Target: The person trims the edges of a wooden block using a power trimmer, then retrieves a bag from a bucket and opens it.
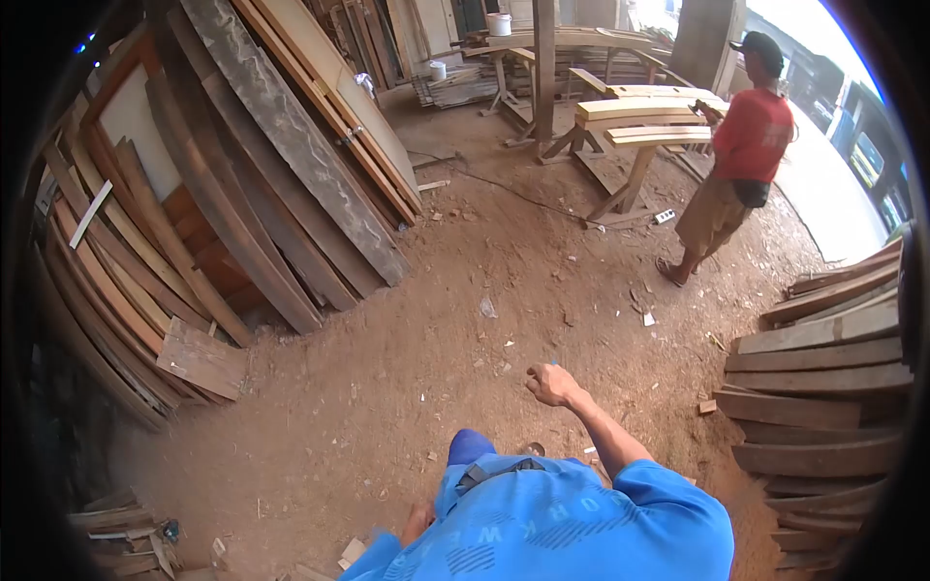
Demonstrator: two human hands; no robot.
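Observation:
My right hand (552, 384) hangs out in front of my body above the dirt floor, its fingers curled closed. A tiny bluish spot shows at its upper edge, and I cannot make out what, if anything, is inside the fist. Low beside my blue shirt (542, 518) is my left hand (418, 521), mostly covered by the shirt and arm, so its fingers do not show. Neither hand touches any of the wood around.
Planks (291, 155) and a panel (358, 107) lean on the left. Stacked boards (819, 387) lie to the right. Ahead, a person in a red shirt (754, 136) stands at trestles with pale timber (649, 107). A cord (513, 191) crosses the scrap-littered floor near a post (544, 77).

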